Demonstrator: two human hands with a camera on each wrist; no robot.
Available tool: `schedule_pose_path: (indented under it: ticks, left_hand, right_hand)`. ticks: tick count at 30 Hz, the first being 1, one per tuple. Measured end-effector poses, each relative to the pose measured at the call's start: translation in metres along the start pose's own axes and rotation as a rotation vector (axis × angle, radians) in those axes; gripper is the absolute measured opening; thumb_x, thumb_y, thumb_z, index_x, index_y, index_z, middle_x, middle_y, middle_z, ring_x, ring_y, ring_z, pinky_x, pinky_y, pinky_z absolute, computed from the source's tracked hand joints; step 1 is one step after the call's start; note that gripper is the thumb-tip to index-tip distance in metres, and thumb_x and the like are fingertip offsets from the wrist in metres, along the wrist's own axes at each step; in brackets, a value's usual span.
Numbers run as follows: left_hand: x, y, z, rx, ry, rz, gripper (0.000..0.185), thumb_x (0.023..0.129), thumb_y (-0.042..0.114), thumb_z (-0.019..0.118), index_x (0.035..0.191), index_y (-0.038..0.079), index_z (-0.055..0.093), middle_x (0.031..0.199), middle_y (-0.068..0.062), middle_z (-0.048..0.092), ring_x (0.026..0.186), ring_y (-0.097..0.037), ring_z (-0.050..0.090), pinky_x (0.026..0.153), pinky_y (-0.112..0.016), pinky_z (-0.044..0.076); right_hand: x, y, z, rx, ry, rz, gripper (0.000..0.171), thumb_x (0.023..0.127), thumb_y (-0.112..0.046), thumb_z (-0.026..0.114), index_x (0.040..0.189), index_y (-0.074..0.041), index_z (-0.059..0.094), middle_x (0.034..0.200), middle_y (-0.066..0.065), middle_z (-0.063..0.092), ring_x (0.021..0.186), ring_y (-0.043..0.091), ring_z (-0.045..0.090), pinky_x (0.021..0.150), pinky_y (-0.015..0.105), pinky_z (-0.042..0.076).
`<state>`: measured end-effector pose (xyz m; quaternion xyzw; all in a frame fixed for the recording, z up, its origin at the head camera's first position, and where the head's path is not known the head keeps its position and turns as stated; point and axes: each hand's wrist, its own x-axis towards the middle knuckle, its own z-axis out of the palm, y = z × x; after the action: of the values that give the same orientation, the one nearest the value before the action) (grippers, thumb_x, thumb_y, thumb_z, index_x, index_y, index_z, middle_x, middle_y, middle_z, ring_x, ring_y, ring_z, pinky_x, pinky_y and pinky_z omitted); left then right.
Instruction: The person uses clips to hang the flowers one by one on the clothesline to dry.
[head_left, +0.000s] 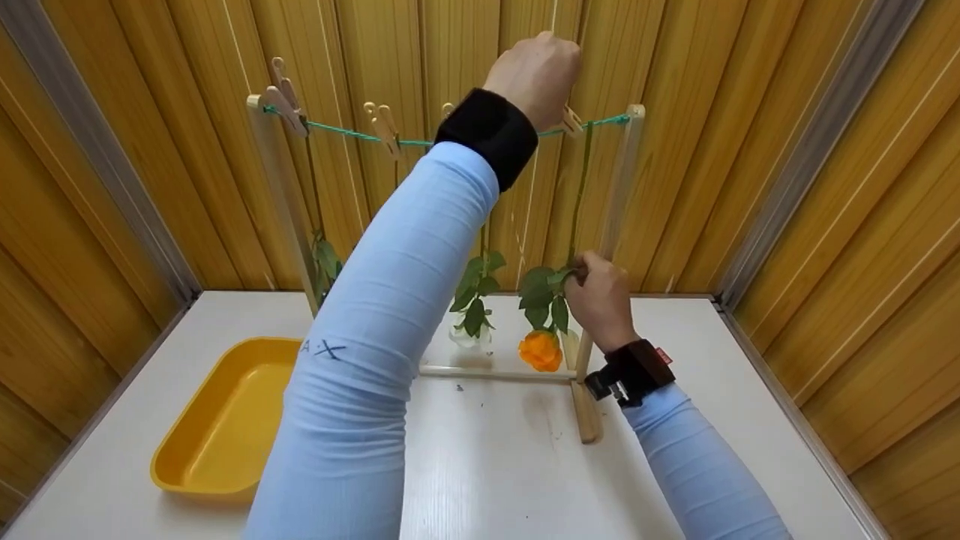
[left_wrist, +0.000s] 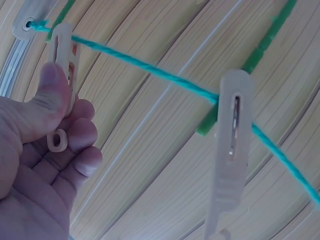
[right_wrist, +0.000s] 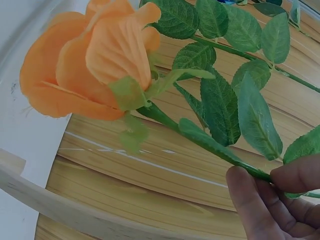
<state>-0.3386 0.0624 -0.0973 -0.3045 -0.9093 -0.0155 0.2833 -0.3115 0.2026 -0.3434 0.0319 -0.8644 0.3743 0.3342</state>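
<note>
My left hand (head_left: 536,75) is raised to the turquoise cord (head_left: 337,130) near its right end. Thumb and fingers pinch a pale clothespin (left_wrist: 62,50) there, seen best in the left wrist view. An orange artificial rose (head_left: 540,351) hangs head down, its green stem (head_left: 581,195) reaching up to the cord beside that clothespin. Lower down, my right hand (head_left: 602,296) pinches this stem just above the leaves. In the right wrist view, thumb and fingertips (right_wrist: 240,182) close on the stem below the orange bloom (right_wrist: 85,65).
Other clothespins (head_left: 384,127) sit along the cord, with stems hanging from them. A white flower (head_left: 470,330) hangs left of the orange one. The cord spans a wooden frame (head_left: 281,195) on a white table (head_left: 480,465). A yellow basin (head_left: 169,450) stands at left, partly behind my left sleeve.
</note>
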Motion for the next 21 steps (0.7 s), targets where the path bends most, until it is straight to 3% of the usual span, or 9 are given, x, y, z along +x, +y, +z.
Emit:
schedule_pose_path:
  ticks: [7,12,21]
  left_hand:
    - [0.0015,0.0025,0.0011,0.013,-0.014,-0.005,0.025,0.102,-0.003,0.051,0.118,0.002,0.07,0.108,-0.008,0.069,0.085,-0.015,0.053,0.081,-0.028,0.055]
    - [0.0049,0.0048,0.004,0.005,-0.037,-0.003,0.024,0.103,0.0,0.054,0.121,0.003,0.07,0.11,-0.008,0.07,0.086,-0.015,0.055,0.082,-0.027,0.056]
    - [0.0066,0.0098,0.0067,0.018,-0.033,0.005,0.019,0.105,0.004,0.055,0.114,0.005,0.071,0.099,-0.004,0.065,0.076,-0.011,0.045,0.072,-0.026,0.047]
  right_hand:
    - [0.0041,-0.0066,0.0007,0.009,-0.031,0.052,0.016,0.087,0.006,0.06,0.099,0.009,0.07,0.092,0.025,0.073,0.084,0.037,0.069,0.076,0.049,0.055]
    - [0.0055,-0.0089,0.0015,0.003,-0.023,0.047,0.015,0.087,0.007,0.06,0.097,0.009,0.071,0.091,0.024,0.073,0.083,0.037,0.07,0.075,0.049,0.056]
    - [0.0074,-0.0097,0.0004,-0.017,-0.007,0.051,0.013,0.084,0.009,0.058,0.092,0.008,0.069,0.087,0.024,0.072,0.079,0.036,0.068,0.072,0.049,0.055]
